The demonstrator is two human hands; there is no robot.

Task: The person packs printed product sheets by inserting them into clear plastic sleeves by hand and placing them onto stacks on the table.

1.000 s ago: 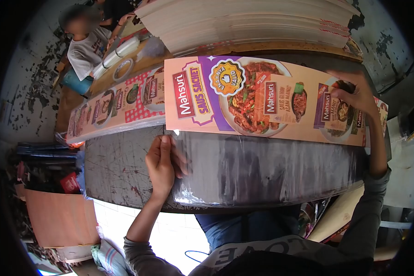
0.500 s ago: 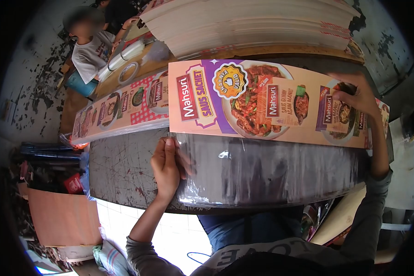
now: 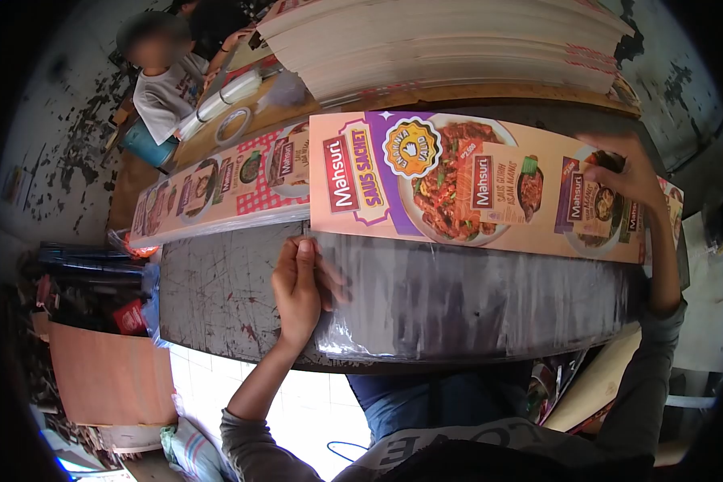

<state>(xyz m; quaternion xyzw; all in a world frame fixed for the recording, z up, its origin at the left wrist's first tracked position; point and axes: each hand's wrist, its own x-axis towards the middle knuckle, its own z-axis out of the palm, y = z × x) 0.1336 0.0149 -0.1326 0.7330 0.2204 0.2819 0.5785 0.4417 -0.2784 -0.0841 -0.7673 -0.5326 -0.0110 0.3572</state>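
A long printed card (image 3: pixel 458 193) with "Mahsuri Saus Sachet" artwork lies across the far part of the dark table, above a clear plastic sleeve (image 3: pixel 474 301). My right hand (image 3: pixel 625 169) grips the card near its right end, thumb on the printed face. At the sleeve's left edge, my left hand (image 3: pixel 299 281) is closed on the plastic, thumb on top; its other fingers show blurred through the film. The card's lower edge borders the sleeve's upper edge; whether any of it is inside, I cannot tell.
More printed cards in plastic (image 3: pixel 225 181) lie to the left on the scratched table (image 3: pixel 217 285). Behind rises a tall stack of card sheets (image 3: pixel 450 52). A tape roll (image 3: pixel 233 126) is at the back left, near a seated person (image 3: pixel 165 92). Brown cardboard (image 3: pixel 112 377) stands lower left.
The view has shifted slightly, so most things appear a little farther right. The card and my left hand sit slightly right of before; both hands keep their hold.
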